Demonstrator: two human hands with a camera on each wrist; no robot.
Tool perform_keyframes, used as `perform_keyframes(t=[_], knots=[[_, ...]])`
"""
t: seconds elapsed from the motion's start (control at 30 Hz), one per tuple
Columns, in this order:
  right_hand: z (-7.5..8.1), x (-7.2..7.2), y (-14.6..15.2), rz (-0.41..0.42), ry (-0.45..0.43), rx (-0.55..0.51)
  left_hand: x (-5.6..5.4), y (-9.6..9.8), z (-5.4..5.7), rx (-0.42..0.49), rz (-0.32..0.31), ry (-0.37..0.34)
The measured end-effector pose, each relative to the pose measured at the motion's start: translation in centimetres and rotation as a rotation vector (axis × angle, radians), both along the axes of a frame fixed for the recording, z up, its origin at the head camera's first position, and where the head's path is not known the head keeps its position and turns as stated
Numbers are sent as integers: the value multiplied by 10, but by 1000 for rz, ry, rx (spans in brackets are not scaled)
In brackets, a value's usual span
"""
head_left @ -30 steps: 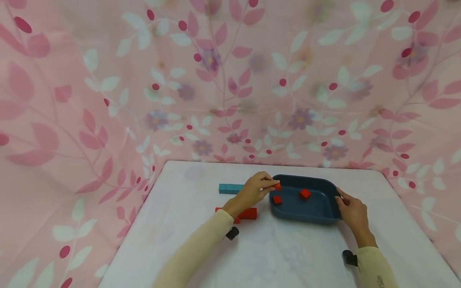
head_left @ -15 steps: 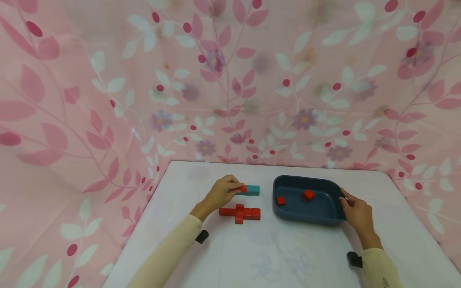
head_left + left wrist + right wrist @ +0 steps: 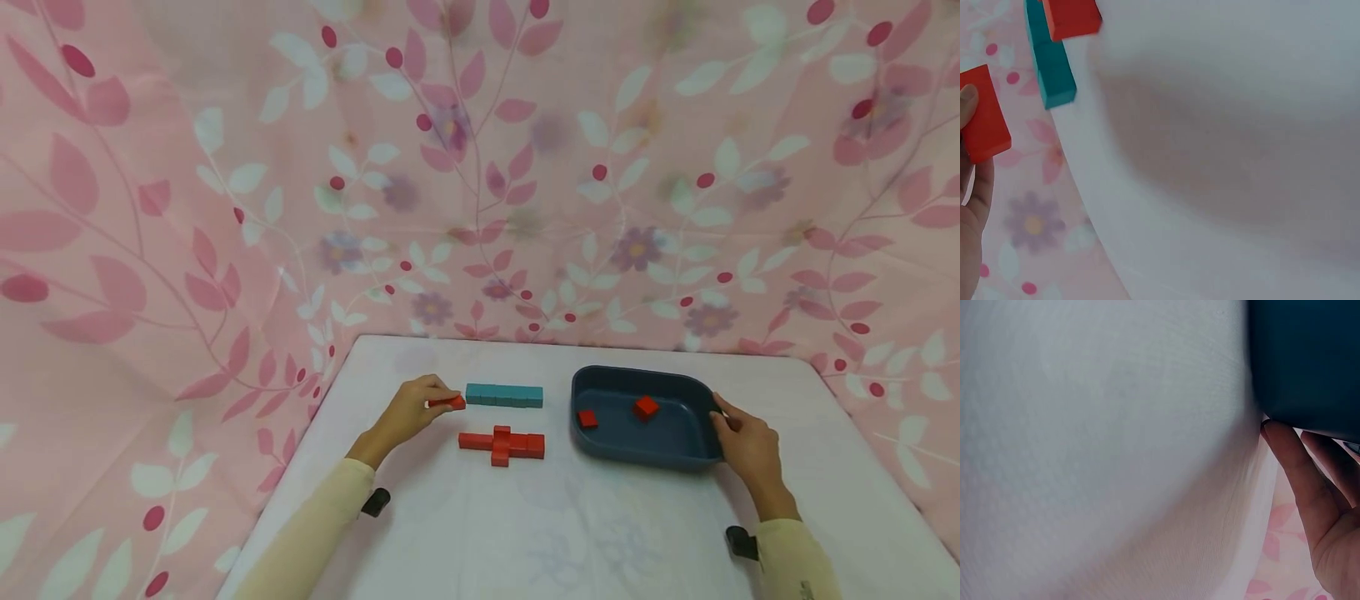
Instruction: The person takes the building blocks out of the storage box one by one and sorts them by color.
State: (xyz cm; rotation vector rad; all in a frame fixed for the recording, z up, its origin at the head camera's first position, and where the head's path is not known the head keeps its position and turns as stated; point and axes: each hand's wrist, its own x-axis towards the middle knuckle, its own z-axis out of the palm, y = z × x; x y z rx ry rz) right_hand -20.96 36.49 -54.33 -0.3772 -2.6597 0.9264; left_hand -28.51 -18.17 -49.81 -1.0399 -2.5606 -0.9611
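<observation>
My left hand (image 3: 411, 408) pinches a red block (image 3: 450, 402) between thumb and fingers, just left of a row of teal blocks (image 3: 504, 395). In the left wrist view that red block (image 3: 986, 119) looks oblong and is held off the table. Nearer to me lies a cross-shaped arrangement of red blocks (image 3: 517, 445). A dark blue tray (image 3: 637, 457) stands on the right, with two red blocks (image 3: 646, 407) inside. My right hand (image 3: 748, 442) grips the tray's right end; in the right wrist view the thumb lies against its wall (image 3: 1310, 381).
Everything stands on a table with a white cloth (image 3: 600, 533). A pink floral curtain (image 3: 480, 167) hangs behind the table's far edge and along the left. Black wrist cameras (image 3: 377, 502) stick out beside both sleeves.
My left hand has carried the red block from above the tray leftwards, past the teal row to its left end. The right hand has kept its grip on the tray.
</observation>
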Motion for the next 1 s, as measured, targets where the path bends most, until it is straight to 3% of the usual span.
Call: perform_keyframes(t=[0.23, 0.43, 0.77, 1.0], knots=[[0, -1, 2, 2, 12, -1, 3, -23, -8, -59, 52, -103], [2, 0, 0, -4, -14, -10, 9, -29, -17, -87, 42, -178], [3, 1, -2, -6, -15, -6, 17, -26, -31, -117, -26, -207], [2, 1, -1, -4, -27, -8, 19, -21, -33, -147, -23, -210]])
